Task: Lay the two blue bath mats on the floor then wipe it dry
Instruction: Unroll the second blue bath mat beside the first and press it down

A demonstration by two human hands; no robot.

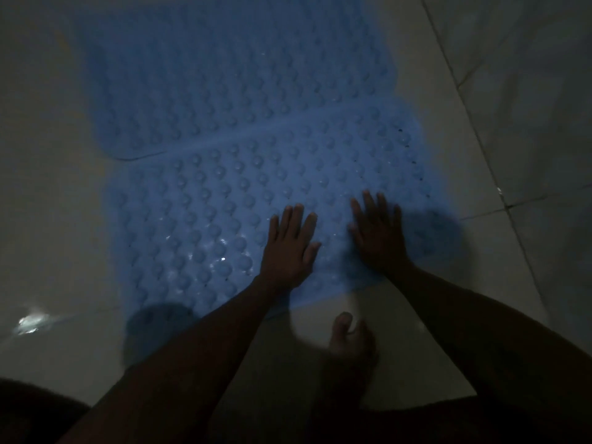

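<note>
Two blue bumpy bath mats lie flat on the pale tiled floor in dim light. The far mat (230, 75) fills the upper middle; the near mat (205, 219) lies below it, and the two overlap along a slanted seam. My left hand (290, 248) rests palm down on the near mat with fingers spread. Beside it, my right hand (378, 233) presses flat on the same mat near its right end. Neither hand holds anything. Small wet glints show on the near mat.
The tiled floor (48, 219) shines wet at the lower left. My bare foot (350, 341) stands on the tile just below the near mat's front edge. Grout lines run diagonally at the right, where a wall (544, 91) rises.
</note>
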